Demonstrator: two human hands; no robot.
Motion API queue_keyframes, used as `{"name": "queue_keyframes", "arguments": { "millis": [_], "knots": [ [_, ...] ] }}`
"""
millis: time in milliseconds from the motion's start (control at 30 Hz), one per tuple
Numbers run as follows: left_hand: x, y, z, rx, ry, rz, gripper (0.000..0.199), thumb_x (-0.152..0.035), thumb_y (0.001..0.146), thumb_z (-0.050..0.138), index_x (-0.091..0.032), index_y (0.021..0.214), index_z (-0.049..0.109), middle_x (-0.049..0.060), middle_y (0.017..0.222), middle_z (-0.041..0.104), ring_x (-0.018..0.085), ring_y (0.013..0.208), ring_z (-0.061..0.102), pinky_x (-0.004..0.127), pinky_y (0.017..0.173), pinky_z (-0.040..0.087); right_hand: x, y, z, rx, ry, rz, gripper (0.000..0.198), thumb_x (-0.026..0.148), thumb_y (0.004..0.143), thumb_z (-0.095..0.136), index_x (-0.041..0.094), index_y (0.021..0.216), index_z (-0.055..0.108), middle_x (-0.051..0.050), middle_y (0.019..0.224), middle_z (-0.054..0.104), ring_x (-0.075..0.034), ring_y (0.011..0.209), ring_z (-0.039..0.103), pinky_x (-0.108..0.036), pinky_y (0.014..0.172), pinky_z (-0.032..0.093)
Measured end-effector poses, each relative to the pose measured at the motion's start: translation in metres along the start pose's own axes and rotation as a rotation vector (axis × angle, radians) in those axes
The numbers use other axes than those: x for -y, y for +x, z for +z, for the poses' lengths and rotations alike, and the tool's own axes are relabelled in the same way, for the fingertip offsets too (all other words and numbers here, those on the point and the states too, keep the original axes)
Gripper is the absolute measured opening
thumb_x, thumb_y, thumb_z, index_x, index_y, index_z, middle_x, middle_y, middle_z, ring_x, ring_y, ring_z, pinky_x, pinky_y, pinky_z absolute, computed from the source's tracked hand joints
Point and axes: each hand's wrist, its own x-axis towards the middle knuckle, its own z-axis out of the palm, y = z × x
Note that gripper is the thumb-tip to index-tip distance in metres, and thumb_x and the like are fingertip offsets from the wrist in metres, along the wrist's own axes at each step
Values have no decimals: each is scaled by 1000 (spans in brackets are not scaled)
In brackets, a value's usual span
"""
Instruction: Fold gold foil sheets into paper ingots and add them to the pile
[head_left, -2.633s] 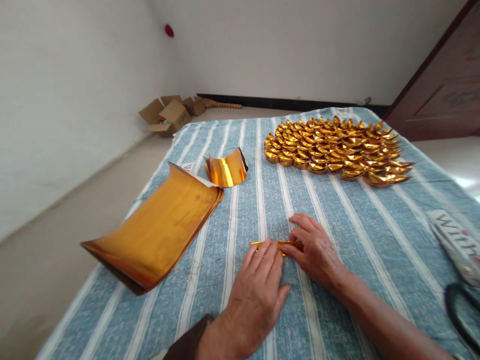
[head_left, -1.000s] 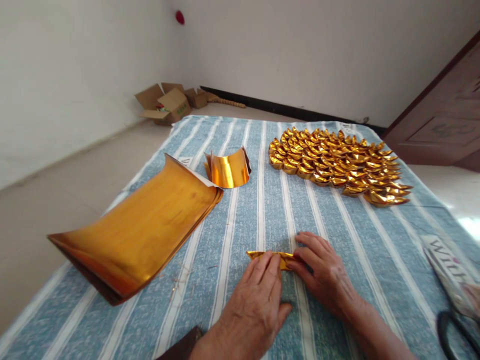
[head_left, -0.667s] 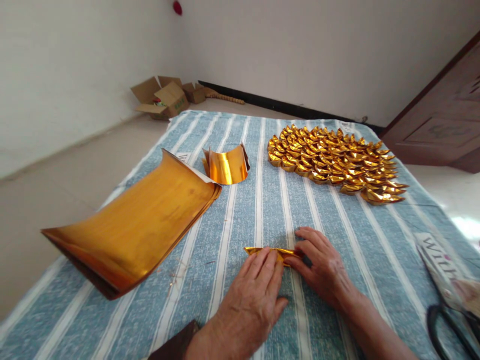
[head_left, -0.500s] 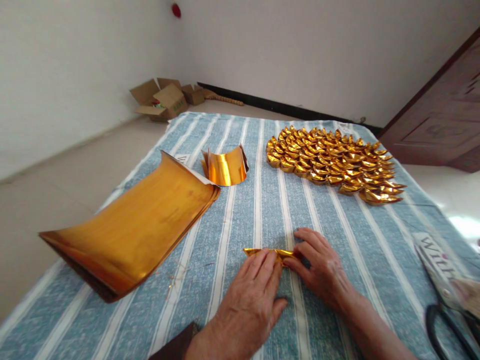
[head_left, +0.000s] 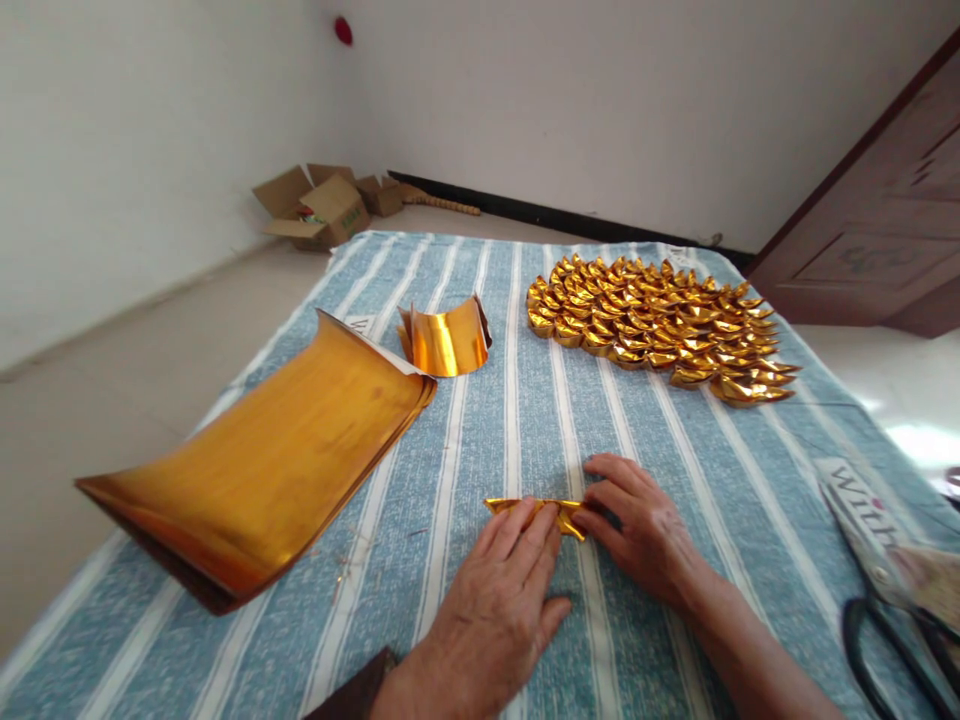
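A small piece of folded gold foil paper (head_left: 571,520) lies on the striped cloth in front of me. My left hand (head_left: 499,600) rests flat across its middle, the fingers stretched out and pressing it down. At the paper's right end, my right hand (head_left: 637,520) has thumb and forefinger closed on the edge, the other fingers curled above. A pointed flap sticks out between the two hands; the part under my left fingers is hidden. Beyond, at the back right, several folded gold paper ingots (head_left: 645,320) stand packed together in rows.
A stack of large gold foil sheets (head_left: 270,450) lies on the left, with smaller curved gold sheets (head_left: 450,340) behind it. Black-handled scissors (head_left: 881,580) lie at the right edge of the blue striped tablecloth (head_left: 480,440). Cardboard boxes (head_left: 319,210) sit on the floor beyond.
A flap of the gold paper now shows more plainly beside my right thumb. Both hands have barely moved, and the whole view has shifted slightly.
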Motion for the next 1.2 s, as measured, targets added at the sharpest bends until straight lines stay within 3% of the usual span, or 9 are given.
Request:
{"name": "queue_keyframes", "arguments": {
  "millis": [167, 633, 867, 1200],
  "knots": [
    [-1, -2, 2, 11, 5, 6, 49, -33, 93, 52, -11, 137, 46, 14, 139, 53, 29, 131, 45, 46, 103, 44, 0, 0, 1, -9, -25, -15, 14, 27, 90, 57, 21, 80, 64, -9, 106, 65, -26, 109, 59, -44, 92, 52],
    [0, -1, 1, 1, -36, -8, 49, -36, 93, 54, -13, 136, 47, 13, 137, 55, 29, 131, 46, 46, 103, 45, 5, -3, 2, 0, -107, 25, 11, 26, 91, 57, 20, 84, 63, -11, 108, 62, -28, 112, 54, -47, 91, 50],
    [0, 0, -1, 49, 28, 39, 48, -32, 91, 56, -6, 131, 51, 17, 137, 54, 32, 130, 47, 48, 101, 48, 4, -1, 2, -9, -113, 5, 13, 28, 91, 56, 19, 83, 62, -12, 106, 62, -29, 110, 54, -47, 89, 50],
    [-1, 0, -1, 26, 6, 22, 46, -34, 92, 55, -7, 130, 51, 16, 136, 55, 31, 130, 47, 48, 102, 47, 3, -1, 3, -42, -112, -1, 13, 30, 91, 56, 19, 85, 62, -11, 106, 62, -28, 109, 55, -46, 90, 50]
  ]
}}
